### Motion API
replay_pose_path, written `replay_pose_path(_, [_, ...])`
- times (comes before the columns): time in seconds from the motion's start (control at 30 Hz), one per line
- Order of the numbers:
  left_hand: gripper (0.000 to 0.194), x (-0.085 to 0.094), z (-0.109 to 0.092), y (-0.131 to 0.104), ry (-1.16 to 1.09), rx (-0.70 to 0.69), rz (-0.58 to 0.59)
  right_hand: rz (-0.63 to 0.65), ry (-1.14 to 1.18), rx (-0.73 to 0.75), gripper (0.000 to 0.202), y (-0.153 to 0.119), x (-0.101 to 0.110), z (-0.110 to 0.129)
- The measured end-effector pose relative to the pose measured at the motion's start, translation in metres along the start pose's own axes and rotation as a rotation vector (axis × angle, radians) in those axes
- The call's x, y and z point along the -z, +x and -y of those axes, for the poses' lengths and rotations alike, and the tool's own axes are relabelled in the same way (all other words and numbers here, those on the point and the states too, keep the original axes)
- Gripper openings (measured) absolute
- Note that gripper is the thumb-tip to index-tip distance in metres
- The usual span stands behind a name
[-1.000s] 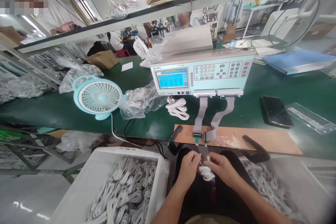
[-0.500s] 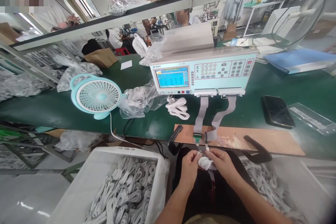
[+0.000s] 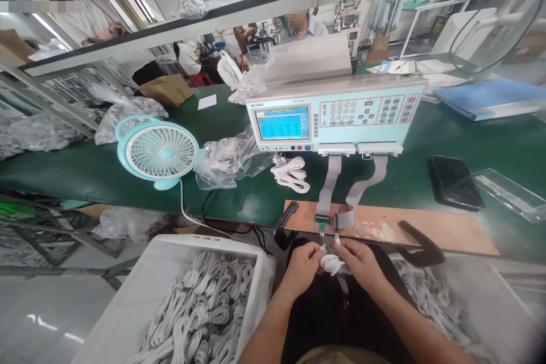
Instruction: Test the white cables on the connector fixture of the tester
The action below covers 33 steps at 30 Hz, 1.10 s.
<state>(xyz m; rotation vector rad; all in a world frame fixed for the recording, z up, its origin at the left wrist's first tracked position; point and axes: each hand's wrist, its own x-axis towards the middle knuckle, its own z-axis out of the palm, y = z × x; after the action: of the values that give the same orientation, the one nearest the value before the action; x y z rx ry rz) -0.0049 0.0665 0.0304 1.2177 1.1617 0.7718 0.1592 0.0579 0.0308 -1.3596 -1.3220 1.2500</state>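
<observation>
A coiled white cable hangs between my two hands at the bench's front edge. My left hand is closed, pinching one cable end whose metal plug points up at a small green circuit board; a slight gap seems to lie between them. With closed fingers, my right hand grips the other end, its white plug against the dark connector beside the board. Two grey ribbon cables run from these up to a tester with a lit blue screen.
White bins of coiled cables stand left and right below the bench. Black clamps hold a wooden board at the edge. A fan, a cable bundle and a phone lie on the bench. People are beyond.
My left hand has shifted slightly, and the metal plug in it now points more upright towards the green board. The right hand stays at its connector. The view has shifted a little.
</observation>
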Motion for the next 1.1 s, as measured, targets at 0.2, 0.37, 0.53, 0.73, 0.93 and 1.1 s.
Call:
replay_pose_path(0.2, [0.03, 0.014, -0.008, 0.002, 0.023, -0.025, 0.137, 0.007, 0.367, -0.271, 0.041, 0.001, -0.008, 0.005])
replay_pose_path(0.37, [0.024, 0.007, -0.005, 0.01, -0.082, -0.063, 0.071, -0.076, 0.474, -0.36, 0.042, 0.003, -0.013, 0.002])
replay_pose_path(0.53, [0.027, -0.007, 0.001, 0.012, -0.113, -0.118, -0.101, 0.033, 0.45, -0.348, 0.038, 0.006, -0.005, -0.005])
replay_pose_path(0.73, [0.028, -0.008, -0.004, 0.012, -0.084, -0.16, -0.113, 0.078, 0.342, -0.328, 0.038, 0.009, 0.001, -0.008])
replay_pose_path(0.93, [0.029, -0.012, -0.006, 0.013, -0.054, -0.192, -0.15, 0.175, 0.285, -0.333, 0.046, 0.009, 0.005, -0.001])
replay_pose_path(1.1, [0.032, -0.018, -0.002, 0.013, -0.114, -0.16, -0.222, 0.188, 0.317, -0.325, 0.04, 0.011, 0.006, 0.0])
